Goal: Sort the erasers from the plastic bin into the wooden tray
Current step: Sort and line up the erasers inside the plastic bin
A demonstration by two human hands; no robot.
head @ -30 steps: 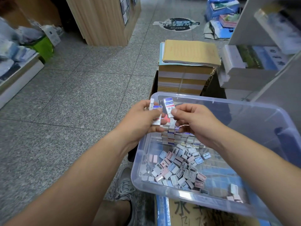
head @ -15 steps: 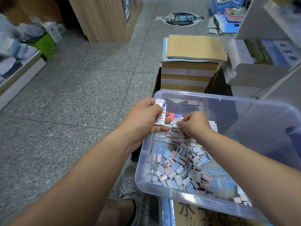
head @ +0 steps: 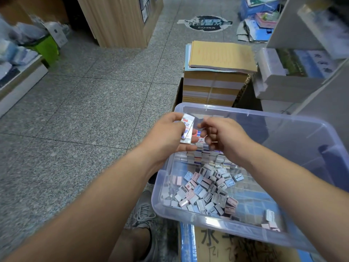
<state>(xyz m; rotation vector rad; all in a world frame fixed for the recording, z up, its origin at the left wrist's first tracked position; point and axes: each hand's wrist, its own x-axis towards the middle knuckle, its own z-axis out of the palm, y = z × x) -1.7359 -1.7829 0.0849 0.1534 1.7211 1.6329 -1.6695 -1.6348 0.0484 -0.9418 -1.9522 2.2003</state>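
The bin [head: 294,140] is clear, glossy, smooth plastic. The eraser [head: 187,129] at its 10 o'clock corner wears a shiny printed wrapper. The floor [head: 94,110] is speckled grey stone, faintly polished. The cabinet [head: 117,21] at 11 o'clock shows matt wood grain. The notebook stack [head: 221,55] at 1 o'clock has matt brown paper covers. The shoe [head: 145,214] at 6 o'clock is grey knit cloth.

The clear plastic bin [head: 264,118], faintly bluish, is sitting open-topped in front of the person. Rows of erasers [head: 196,157], white-wrapped with red and blue print, are standing packed on edge against the bin's far left side. The left hand [head: 168,137] is gripping a stack of erasers [head: 187,129] of the same kind, holding it upright between thumb and fingers just above the bin's far left corner. Nearer in the bin, a loose heap of small pink, blue and grey blocks [head: 205,190] is lying jumbled.
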